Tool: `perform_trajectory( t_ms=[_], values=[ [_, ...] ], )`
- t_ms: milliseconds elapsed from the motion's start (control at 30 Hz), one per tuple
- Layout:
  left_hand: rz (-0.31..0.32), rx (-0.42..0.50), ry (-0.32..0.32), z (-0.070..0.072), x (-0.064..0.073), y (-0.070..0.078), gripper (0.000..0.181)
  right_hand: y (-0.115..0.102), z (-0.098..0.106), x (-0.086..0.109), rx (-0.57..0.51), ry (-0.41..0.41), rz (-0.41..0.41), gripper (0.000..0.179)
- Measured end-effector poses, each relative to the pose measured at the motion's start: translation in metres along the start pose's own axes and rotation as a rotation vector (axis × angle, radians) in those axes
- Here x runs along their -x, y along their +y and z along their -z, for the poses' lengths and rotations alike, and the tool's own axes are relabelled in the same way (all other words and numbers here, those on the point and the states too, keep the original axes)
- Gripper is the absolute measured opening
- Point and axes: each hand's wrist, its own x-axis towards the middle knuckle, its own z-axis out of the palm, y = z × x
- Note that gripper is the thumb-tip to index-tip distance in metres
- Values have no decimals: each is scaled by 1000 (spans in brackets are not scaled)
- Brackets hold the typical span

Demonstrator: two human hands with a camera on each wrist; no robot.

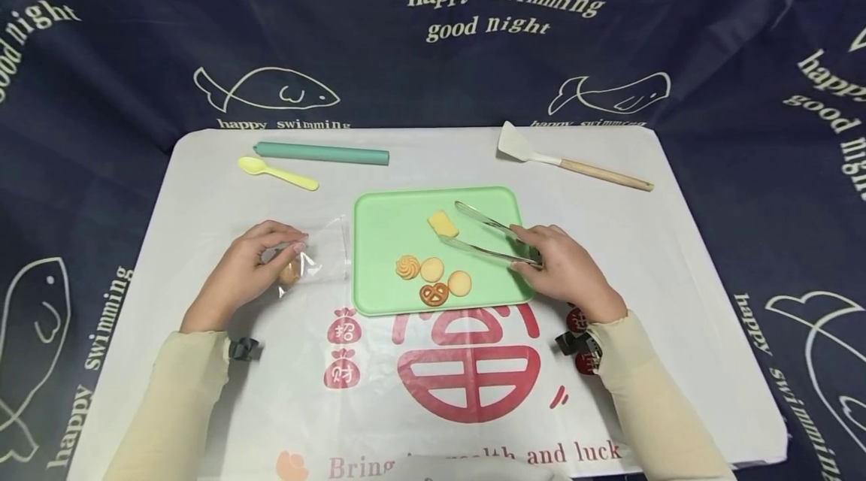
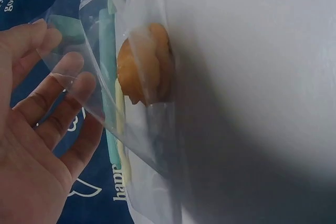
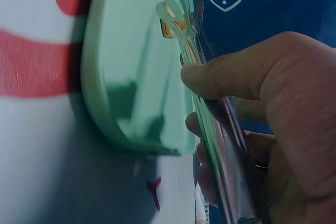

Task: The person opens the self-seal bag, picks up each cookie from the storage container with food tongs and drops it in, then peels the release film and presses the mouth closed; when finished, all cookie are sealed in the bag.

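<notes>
Left hand [image 1: 249, 264] pinches a clear bag [image 1: 328, 261], other fingers loosely spread; right hand [image 1: 564, 267] grips tongs [image 1: 480, 248] over a tray [image 1: 379, 233]. The tongs' tips stand apart.

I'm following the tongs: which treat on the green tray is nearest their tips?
The yellow square piece, by the tips of the tongs; the swirled biscuit, two round ones and brown pretzel lie farther off.

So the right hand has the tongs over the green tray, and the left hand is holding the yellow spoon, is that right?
Not quite: the left hand is holding a clear bag, not the yellow spoon, which lies on the table, as the head view shows. The right hand does have the tongs over the green tray.
</notes>
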Motion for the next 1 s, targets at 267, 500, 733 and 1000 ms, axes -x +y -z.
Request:
perform_trajectory(
  t_ms=[267, 500, 733, 1000],
  values=[
    [9, -4, -11, 0, 1, -1, 23, 16, 5, 2, -10, 36, -13, 60],
    [24, -7, -21, 0, 1, 0, 24, 17, 2, -3, -50, 20, -5, 58],
    [24, -4, -26, -1, 0, 0, 23, 13, -2, -12, -77, -5, -5, 53],
    [34, -6, -28, 0, 0, 0, 24, 10, -6, -22, -52, -20, 31, 48]
  ],
)
